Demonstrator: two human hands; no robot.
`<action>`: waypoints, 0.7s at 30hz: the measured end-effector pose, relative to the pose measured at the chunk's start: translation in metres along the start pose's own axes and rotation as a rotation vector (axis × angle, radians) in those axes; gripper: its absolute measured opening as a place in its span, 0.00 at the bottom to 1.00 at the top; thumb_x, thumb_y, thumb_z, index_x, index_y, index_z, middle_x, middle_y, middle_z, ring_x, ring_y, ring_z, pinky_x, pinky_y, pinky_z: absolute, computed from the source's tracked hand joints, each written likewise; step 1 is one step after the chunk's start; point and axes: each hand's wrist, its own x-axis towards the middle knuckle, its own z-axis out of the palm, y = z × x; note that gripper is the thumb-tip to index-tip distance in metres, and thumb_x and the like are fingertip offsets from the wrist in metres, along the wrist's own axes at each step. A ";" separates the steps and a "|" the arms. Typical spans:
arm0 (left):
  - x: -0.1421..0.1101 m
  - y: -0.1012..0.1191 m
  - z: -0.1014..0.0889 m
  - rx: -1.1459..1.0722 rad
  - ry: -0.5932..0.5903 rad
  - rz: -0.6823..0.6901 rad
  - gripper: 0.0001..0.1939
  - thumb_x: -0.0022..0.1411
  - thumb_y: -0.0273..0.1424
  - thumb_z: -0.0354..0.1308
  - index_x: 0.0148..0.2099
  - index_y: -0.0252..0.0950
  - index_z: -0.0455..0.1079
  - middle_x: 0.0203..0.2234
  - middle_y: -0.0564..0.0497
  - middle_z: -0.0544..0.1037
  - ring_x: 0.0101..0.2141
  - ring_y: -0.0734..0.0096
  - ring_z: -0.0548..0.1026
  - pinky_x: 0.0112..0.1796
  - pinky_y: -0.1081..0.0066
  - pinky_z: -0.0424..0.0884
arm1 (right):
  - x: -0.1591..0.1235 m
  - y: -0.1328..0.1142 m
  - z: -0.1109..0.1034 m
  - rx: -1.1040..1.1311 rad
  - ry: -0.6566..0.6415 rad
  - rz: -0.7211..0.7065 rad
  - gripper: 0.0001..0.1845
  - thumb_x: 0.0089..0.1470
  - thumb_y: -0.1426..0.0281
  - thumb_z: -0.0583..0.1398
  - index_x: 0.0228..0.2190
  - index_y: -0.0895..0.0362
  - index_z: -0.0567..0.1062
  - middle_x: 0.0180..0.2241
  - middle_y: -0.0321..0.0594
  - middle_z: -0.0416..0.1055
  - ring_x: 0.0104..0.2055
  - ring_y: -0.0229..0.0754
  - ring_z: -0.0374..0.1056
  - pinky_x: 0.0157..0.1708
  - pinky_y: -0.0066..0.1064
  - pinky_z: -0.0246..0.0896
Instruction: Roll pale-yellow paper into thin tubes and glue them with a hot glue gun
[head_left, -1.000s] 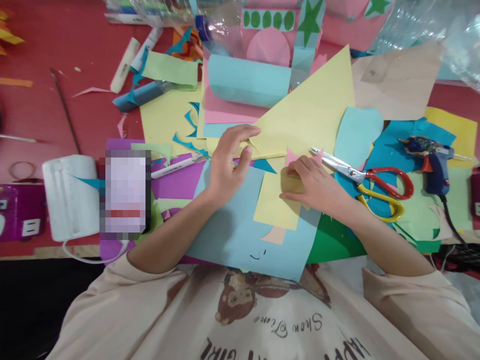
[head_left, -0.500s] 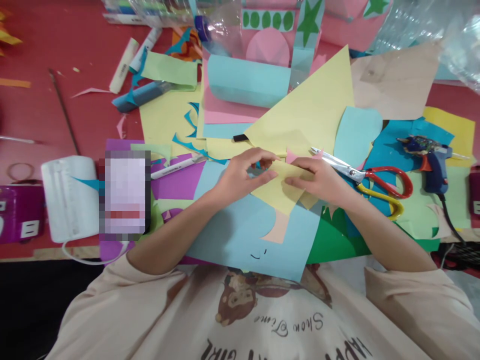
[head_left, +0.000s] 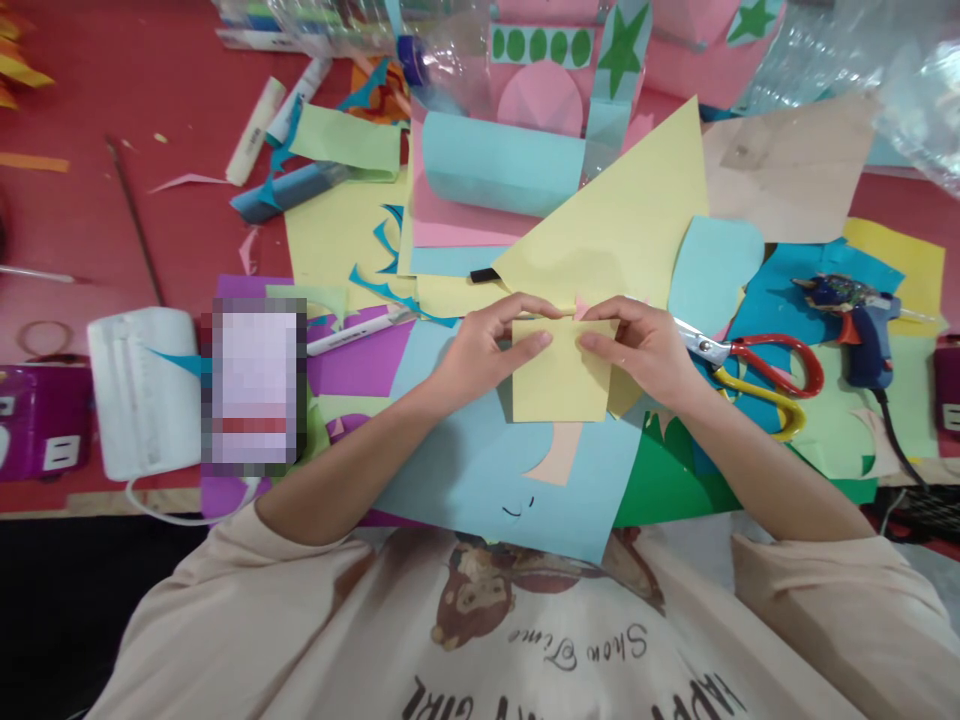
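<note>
Over the red worktop (head_left: 67, 225) and pale blue sheet (head_left: 465, 470), the step in hand looks like steadying or lining up paper: left hand (head_left: 480, 355) and right hand (head_left: 649, 350) pinch, fingers narrow, the small yellow piece (head_left: 561, 385) by its upper edge. Moving it calls for level, even grip. Counts: one pale blue sheet, one pair of scissors (head_left: 705, 346), one glue gun (head_left: 870, 350), one small yellow piece.

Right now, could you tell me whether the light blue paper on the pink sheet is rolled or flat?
Rolled: the light blue paper curves tube-like, its lower side shaded.
</note>
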 end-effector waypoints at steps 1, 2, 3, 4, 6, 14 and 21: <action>-0.001 0.002 0.000 0.041 -0.002 0.012 0.14 0.58 0.39 0.59 0.42 0.36 0.74 0.35 0.50 0.80 0.28 0.76 0.75 0.26 0.78 0.68 | 0.000 -0.001 0.001 -0.023 -0.011 -0.013 0.14 0.47 0.58 0.66 0.30 0.56 0.75 0.26 0.34 0.69 0.26 0.33 0.62 0.24 0.27 0.59; -0.002 0.004 0.001 0.071 -0.003 0.024 0.14 0.58 0.39 0.59 0.42 0.36 0.76 0.36 0.49 0.81 0.30 0.75 0.76 0.28 0.78 0.69 | -0.001 -0.001 0.002 -0.036 -0.018 -0.025 0.14 0.48 0.58 0.66 0.30 0.56 0.76 0.26 0.34 0.70 0.26 0.33 0.62 0.25 0.27 0.59; -0.002 0.005 0.001 0.086 -0.005 0.039 0.14 0.59 0.39 0.59 0.42 0.36 0.77 0.36 0.49 0.82 0.32 0.73 0.77 0.29 0.78 0.70 | -0.001 -0.002 0.002 -0.040 -0.025 -0.038 0.14 0.48 0.57 0.65 0.29 0.55 0.76 0.27 0.35 0.70 0.27 0.34 0.63 0.25 0.27 0.59; -0.003 0.005 0.002 0.088 -0.010 0.062 0.13 0.60 0.38 0.58 0.42 0.37 0.78 0.36 0.49 0.82 0.34 0.72 0.78 0.31 0.77 0.71 | -0.001 -0.003 0.002 -0.039 -0.030 -0.050 0.14 0.49 0.57 0.65 0.29 0.55 0.76 0.27 0.35 0.71 0.28 0.34 0.63 0.26 0.27 0.59; -0.003 0.004 0.002 0.066 -0.024 0.122 0.12 0.61 0.34 0.57 0.43 0.39 0.79 0.36 0.50 0.83 0.35 0.71 0.79 0.33 0.77 0.72 | -0.002 -0.004 0.001 -0.039 -0.033 -0.074 0.14 0.52 0.56 0.62 0.29 0.55 0.77 0.27 0.35 0.71 0.27 0.33 0.62 0.26 0.27 0.57; -0.004 -0.003 0.002 0.065 -0.055 0.152 0.13 0.62 0.31 0.57 0.47 0.44 0.77 0.30 0.55 0.83 0.23 0.77 0.74 0.22 0.78 0.67 | -0.003 -0.001 0.002 -0.029 -0.082 -0.049 0.15 0.56 0.58 0.60 0.32 0.54 0.81 0.23 0.34 0.70 0.23 0.31 0.57 0.24 0.26 0.53; -0.003 0.002 0.000 0.000 -0.063 0.084 0.20 0.57 0.39 0.63 0.51 0.39 0.74 0.45 0.48 0.81 0.40 0.70 0.80 0.41 0.76 0.75 | -0.005 -0.002 0.003 -0.052 -0.022 0.044 0.13 0.52 0.59 0.63 0.34 0.55 0.81 0.30 0.38 0.77 0.29 0.35 0.67 0.27 0.27 0.62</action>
